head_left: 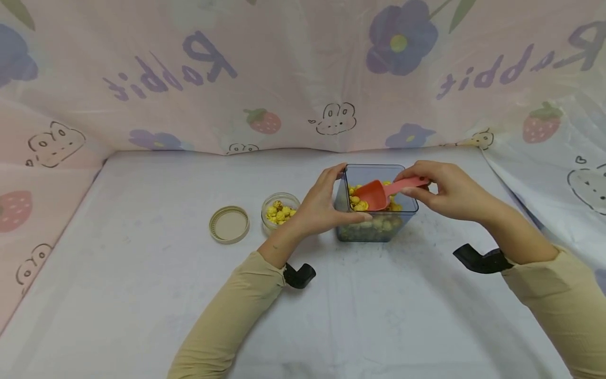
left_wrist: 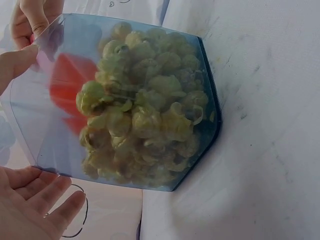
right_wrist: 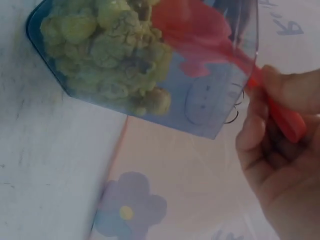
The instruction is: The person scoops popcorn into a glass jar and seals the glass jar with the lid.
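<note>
A tall clear bluish plastic container [head_left: 374,173], partly filled with yellow popcorn [left_wrist: 150,100], stands right of the table's middle. My left hand [head_left: 319,208] holds it by the rim, the thumb on the near side and the fingers at the far left corner. In my right hand [head_left: 447,192] is a red scoop [head_left: 374,196], its handle [right_wrist: 285,117] pinched between thumb and fingers. The scoop's bowl is inside the container, tilted, against the popcorn. Through the wall in the left wrist view, the red bowl [left_wrist: 72,85] shows beside the popcorn, partly blurred.
Left of the container, a small round clear jar [head_left: 266,225] holds yellow popcorn, partly hidden by my left hand. A round beige lid [head_left: 229,225] lies on the white table [head_left: 142,273] beside the jar. A printed curtain [head_left: 293,68] rises behind the table and along its sides.
</note>
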A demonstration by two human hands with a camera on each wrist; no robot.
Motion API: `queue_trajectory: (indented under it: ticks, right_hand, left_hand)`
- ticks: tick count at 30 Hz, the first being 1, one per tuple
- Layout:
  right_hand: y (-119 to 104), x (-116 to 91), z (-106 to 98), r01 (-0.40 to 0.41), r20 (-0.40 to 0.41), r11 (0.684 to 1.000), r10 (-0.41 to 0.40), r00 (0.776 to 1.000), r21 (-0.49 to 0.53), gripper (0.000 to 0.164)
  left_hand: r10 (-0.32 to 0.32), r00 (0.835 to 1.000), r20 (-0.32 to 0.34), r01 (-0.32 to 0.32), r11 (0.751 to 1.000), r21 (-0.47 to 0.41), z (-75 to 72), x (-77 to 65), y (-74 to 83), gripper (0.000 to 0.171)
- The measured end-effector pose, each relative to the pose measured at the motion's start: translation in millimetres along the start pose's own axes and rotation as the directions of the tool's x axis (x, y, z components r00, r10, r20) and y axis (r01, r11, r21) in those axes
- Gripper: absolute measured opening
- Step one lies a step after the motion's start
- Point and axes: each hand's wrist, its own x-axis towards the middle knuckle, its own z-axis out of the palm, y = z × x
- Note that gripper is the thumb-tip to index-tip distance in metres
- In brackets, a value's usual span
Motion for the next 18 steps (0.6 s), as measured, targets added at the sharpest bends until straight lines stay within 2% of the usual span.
queue_trajectory:
  ticks: [5,18]
  right_hand:
    - [1.2,-2.2,4.4,-0.025,-0.004,0.998,0.025,1.000,0.053,0.027]
    - [-2.0,-5.2,11.9,-0.092,-0.013,0.989,0.094,0.996,0.112,0.022]
  left_hand:
    - [0.006,1.000,-0.001,-0.006,1.000,-0.009,-0.5,-0.3,-0.6,0.105]
    - [0.008,1.000,0.001,-0.007,1.000,-0.028,0.3,0.4,-1.5,0.105]
